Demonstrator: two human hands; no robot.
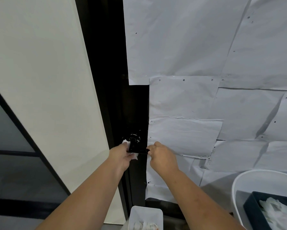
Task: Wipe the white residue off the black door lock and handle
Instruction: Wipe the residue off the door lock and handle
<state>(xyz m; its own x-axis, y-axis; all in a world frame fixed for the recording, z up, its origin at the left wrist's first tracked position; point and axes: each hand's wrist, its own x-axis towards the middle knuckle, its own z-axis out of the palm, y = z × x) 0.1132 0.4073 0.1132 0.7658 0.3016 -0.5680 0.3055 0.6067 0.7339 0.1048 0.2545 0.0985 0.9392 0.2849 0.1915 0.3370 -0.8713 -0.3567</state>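
1. The black handle [138,149], a lever below the round black lock [134,138], sits on the dark door strip [136,105] left exposed between sheets of white paper [189,47] taped over the door. No white residue is plainly visible on either part from this angle.
2. My left hand [121,155] has its fingers closed on a white wipe [127,144], pressed against the hub end of the lever, just below the lock.
3. My right hand [161,156] pinches the free end of the lever, fingers closed on it, apparently to steady it.
4. To do this step well, I judge: hold the lever firmly with the right, wrap the wipe round it, draw outward from the hub in one direction, then turn to a clean face of the wipe for the lock's rim and recesses.
5. Below stand a small white bin [146,216] with used wipes and, at right, a white tub [239,188] holding a dark tray [252,208] of wipes.
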